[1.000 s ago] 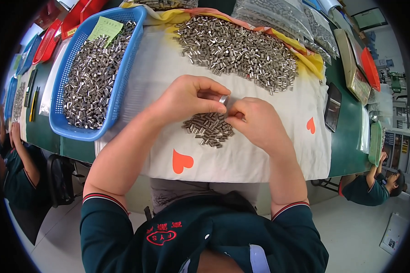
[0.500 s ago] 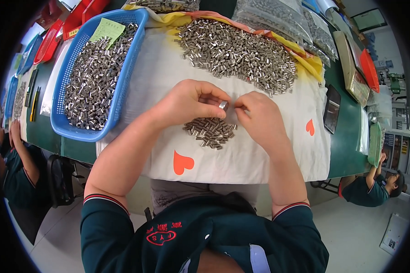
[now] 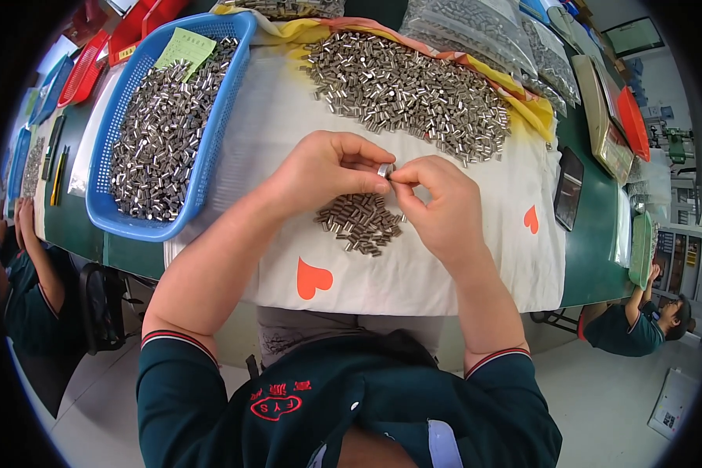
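Between the thumb and fingers of my left hand (image 3: pixel 324 173) is a short shiny metal cylinder (image 3: pixel 384 170); whether more pieces sit behind it is hidden. My right hand (image 3: pixel 444 204) is curled, its fingertips meeting the right end of that cylinder. Anything pinched in those fingertips is too small to make out. Just below both hands lies a small pile of metal cylinders (image 3: pixel 363 230) on a white cloth (image 3: pixel 413 273). A much larger heap of similar cylinders (image 3: pixel 405 90) spreads across the far part of the cloth.
At the left stands a blue basket (image 3: pixel 144 228) of metal cylinders with a green paper slip (image 3: pixel 186 51) on top. Filled clear bags (image 3: pixel 476 31) lie at the back right. A dark phone-like slab (image 3: pixel 569 187) rests on the green table (image 3: pixel 593 269). Other people sit at both sides.
My right hand has moved slightly left, and its fingertips now meet the cylinder in my left hand. The left hand has barely moved.
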Tool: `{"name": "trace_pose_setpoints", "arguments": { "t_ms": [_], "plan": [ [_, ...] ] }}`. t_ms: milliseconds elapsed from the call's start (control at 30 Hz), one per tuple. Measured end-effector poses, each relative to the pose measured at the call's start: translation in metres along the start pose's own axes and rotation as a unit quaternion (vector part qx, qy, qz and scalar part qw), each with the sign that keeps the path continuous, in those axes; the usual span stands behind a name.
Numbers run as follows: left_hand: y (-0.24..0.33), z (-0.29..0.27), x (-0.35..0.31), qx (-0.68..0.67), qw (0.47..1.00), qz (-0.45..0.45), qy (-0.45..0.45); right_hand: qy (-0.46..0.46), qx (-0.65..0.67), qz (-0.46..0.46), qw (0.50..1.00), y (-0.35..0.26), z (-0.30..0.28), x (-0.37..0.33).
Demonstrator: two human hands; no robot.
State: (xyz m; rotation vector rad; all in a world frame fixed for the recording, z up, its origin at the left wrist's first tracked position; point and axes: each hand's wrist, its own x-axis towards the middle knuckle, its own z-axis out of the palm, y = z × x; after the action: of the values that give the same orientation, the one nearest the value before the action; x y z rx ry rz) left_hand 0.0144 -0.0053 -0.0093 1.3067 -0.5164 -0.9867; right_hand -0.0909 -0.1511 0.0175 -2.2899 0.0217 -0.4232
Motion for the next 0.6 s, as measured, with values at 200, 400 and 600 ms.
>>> {"name": "trace_pose_setpoints", "arguments": {
  "t_ms": [200, 400, 600],
  "plan": [
    [-0.001, 0.003, 0.000, 0.056, 0.998, 0.008, 0.037, 0.029, -0.079, -0.078, 0.993, 0.002, 0.004, 0.000],
    [0.006, 0.002, -0.001, 0.035, 0.999, -0.002, -0.004, -0.064, 0.070, 0.057, 0.994, 0.002, -0.010, 0.004],
    [0.004, -0.003, -0.002, 0.071, 0.997, 0.004, -0.024, -0.153, 0.091, 0.118, 0.977, 0.009, -0.029, 0.008]
  ]
}}
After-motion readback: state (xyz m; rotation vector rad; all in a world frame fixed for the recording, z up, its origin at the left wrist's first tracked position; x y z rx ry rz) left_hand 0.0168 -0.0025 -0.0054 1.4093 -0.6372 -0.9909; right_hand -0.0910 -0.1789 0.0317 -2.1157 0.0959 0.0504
